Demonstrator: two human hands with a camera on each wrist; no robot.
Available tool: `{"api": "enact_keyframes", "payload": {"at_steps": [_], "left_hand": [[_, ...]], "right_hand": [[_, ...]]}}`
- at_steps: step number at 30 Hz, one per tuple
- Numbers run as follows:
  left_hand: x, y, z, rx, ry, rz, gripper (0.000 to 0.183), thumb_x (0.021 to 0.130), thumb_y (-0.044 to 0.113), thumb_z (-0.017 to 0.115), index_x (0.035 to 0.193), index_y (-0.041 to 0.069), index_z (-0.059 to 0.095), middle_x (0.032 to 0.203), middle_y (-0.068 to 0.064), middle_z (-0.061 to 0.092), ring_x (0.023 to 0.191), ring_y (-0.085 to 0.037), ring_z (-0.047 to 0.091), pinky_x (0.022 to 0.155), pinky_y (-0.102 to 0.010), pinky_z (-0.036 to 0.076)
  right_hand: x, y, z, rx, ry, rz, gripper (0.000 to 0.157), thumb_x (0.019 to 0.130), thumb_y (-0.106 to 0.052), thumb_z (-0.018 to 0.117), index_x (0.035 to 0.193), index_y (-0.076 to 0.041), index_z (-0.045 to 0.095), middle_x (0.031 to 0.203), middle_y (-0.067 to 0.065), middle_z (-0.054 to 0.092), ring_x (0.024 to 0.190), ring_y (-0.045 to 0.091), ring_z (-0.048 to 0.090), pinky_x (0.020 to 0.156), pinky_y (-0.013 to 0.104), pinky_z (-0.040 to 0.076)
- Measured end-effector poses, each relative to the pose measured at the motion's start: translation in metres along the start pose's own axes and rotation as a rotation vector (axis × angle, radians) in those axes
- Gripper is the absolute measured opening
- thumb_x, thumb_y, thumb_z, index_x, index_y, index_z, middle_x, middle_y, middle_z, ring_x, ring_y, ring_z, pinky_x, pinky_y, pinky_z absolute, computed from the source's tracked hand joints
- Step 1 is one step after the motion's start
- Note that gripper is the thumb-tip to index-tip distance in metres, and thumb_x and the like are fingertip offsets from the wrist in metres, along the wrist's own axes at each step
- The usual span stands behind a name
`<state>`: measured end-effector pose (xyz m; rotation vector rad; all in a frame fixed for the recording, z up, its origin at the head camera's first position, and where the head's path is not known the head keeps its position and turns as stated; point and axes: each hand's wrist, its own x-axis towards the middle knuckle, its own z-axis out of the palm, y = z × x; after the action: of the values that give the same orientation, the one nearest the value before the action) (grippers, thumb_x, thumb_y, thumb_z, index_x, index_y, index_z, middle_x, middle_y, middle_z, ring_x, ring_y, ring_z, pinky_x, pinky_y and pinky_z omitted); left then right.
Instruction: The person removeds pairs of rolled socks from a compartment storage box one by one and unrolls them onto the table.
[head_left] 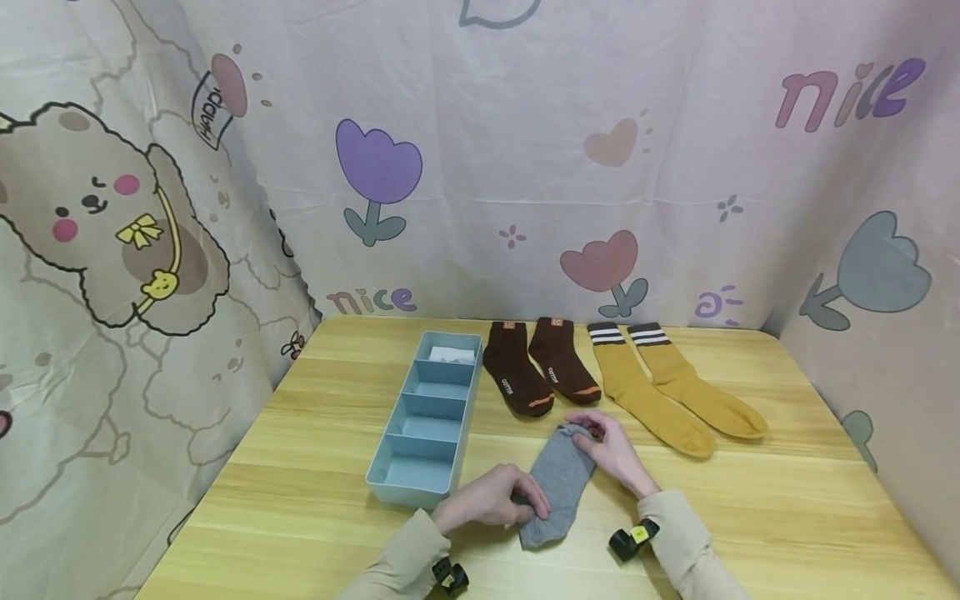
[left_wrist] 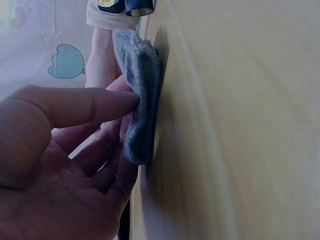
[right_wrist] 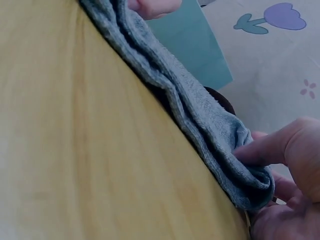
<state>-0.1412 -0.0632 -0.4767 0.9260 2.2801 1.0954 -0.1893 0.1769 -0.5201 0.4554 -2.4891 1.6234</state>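
Note:
A grey sock (head_left: 558,483) lies folded on the table, its length running away from me. My right hand (head_left: 611,450) pinches its far end; the right wrist view shows the thumb (right_wrist: 265,150) on the cloth and other fingers behind the edge. At the near end, my left hand (head_left: 498,497) grips the sock between thumb and fingers. Layered edges of the grey sock (right_wrist: 175,95) show along its side in the right wrist view. From the left wrist, the grey sock (left_wrist: 140,95) appears end-on, close to the tabletop.
Left of the sock stands a light blue box (head_left: 463,442) with several compartments; something white (head_left: 452,355) lies in the farthest one. Behind the sock are two brown socks (head_left: 517,375) (head_left: 564,358). Two yellow socks (head_left: 652,408) (head_left: 697,387) with striped cuffs lie to the right.

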Motion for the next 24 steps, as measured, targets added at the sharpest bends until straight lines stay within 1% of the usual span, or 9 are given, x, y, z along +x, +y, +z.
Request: {"api": "enact_keyframes", "payload": {"at_steps": [2, 5, 8, 10, 13, 15, 18, 21, 24], "left_hand": [[0.0, 0.001, 0.0, 0.004, 0.009, 0.001, 0.018, 0.085, -0.007, 0.068, 0.084, 0.007, 0.08, 0.094, -0.003, 0.078, 0.085, 0.007, 0.061, 0.083, -0.012, 0.049], [0.0, 0.002, 0.001, 0.01, 0.027, -0.005, 0.015, 0.087, -0.002, 0.069, 0.085, 0.008, 0.079, 0.086, -0.003, 0.077, 0.073, 0.008, 0.055, 0.072, -0.011, 0.048], [0.0, 0.001, 0.003, 0.011, 0.043, -0.007, 0.012, 0.087, 0.0, 0.07, 0.086, 0.008, 0.079, 0.078, -0.003, 0.074, 0.066, 0.008, 0.051, 0.065, -0.01, 0.045], [0.0, 0.001, 0.004, 0.003, 0.05, -0.014, 0.01, 0.087, 0.001, 0.071, 0.085, 0.007, 0.079, 0.075, -0.004, 0.072, 0.063, 0.007, 0.05, 0.062, -0.011, 0.044], [0.001, 0.0, 0.005, -0.006, 0.065, -0.027, 0.005, 0.086, 0.003, 0.074, 0.084, 0.008, 0.077, 0.073, -0.001, 0.07, 0.063, 0.007, 0.05, 0.062, -0.011, 0.044], [0.0, 0.0, 0.005, -0.015, 0.075, -0.043, 0.003, 0.084, 0.005, 0.077, 0.084, 0.008, 0.076, 0.072, 0.003, 0.068, 0.064, 0.007, 0.051, 0.063, -0.011, 0.045], [0.0, 0.0, 0.005, -0.031, 0.086, -0.064, 0.007, 0.081, 0.006, 0.081, 0.084, 0.008, 0.075, 0.07, 0.007, 0.065, 0.063, 0.006, 0.052, 0.063, -0.011, 0.046], [-0.001, 0.0, 0.005, -0.044, 0.093, -0.069, 0.01, 0.078, 0.005, 0.083, 0.084, 0.008, 0.075, 0.07, 0.005, 0.065, 0.063, 0.005, 0.052, 0.063, -0.012, 0.046], [-0.002, 0.0, 0.005, -0.043, 0.102, -0.068, 0.012, 0.077, 0.004, 0.084, 0.084, 0.008, 0.074, 0.07, 0.004, 0.066, 0.063, 0.005, 0.052, 0.063, -0.013, 0.046]], "right_hand": [[0.0, 0.001, 0.0, -0.022, -0.001, -0.068, 0.031, 0.085, 0.012, 0.063, 0.114, 0.002, 0.071, 0.112, 0.021, 0.071, 0.101, 0.007, 0.062, 0.089, 0.017, 0.048], [0.001, 0.003, -0.001, -0.072, -0.018, -0.19, 0.034, 0.084, 0.016, 0.059, 0.109, 0.0, 0.074, 0.115, 0.021, 0.07, 0.107, 0.018, 0.063, 0.094, 0.016, 0.045], [0.0, 0.004, -0.003, -0.096, -0.046, -0.248, 0.036, 0.083, 0.019, 0.055, 0.103, -0.002, 0.077, 0.114, 0.021, 0.069, 0.109, 0.028, 0.062, 0.098, 0.015, 0.043], [0.0, 0.003, -0.005, -0.105, -0.055, -0.237, 0.034, 0.083, 0.017, 0.055, 0.098, -0.003, 0.078, 0.112, 0.02, 0.07, 0.108, 0.028, 0.062, 0.098, 0.016, 0.044], [-0.002, 0.003, -0.009, -0.141, -0.047, -0.179, 0.027, 0.082, 0.011, 0.06, 0.092, -0.005, 0.079, 0.106, 0.017, 0.07, 0.101, 0.018, 0.063, 0.089, 0.02, 0.048], [-0.003, 0.002, -0.013, -0.177, -0.048, -0.137, 0.017, 0.083, 0.003, 0.067, 0.09, -0.008, 0.079, 0.1, 0.012, 0.07, 0.093, 0.01, 0.06, 0.08, 0.021, 0.048], [-0.003, 0.002, -0.018, -0.208, -0.063, -0.089, 0.005, 0.083, -0.009, 0.076, 0.086, -0.013, 0.077, 0.094, 0.004, 0.068, 0.084, 0.007, 0.056, 0.072, 0.022, 0.046], [-0.003, 0.001, -0.022, -0.221, -0.087, -0.074, 0.009, 0.08, -0.018, 0.083, 0.081, -0.018, 0.073, 0.09, -0.002, 0.066, 0.08, 0.008, 0.055, 0.071, 0.022, 0.045], [-0.003, 0.0, -0.025, -0.231, -0.091, -0.081, 0.013, 0.081, -0.022, 0.083, 0.076, -0.021, 0.071, 0.085, -0.006, 0.064, 0.078, 0.005, 0.054, 0.07, 0.022, 0.045]]}}
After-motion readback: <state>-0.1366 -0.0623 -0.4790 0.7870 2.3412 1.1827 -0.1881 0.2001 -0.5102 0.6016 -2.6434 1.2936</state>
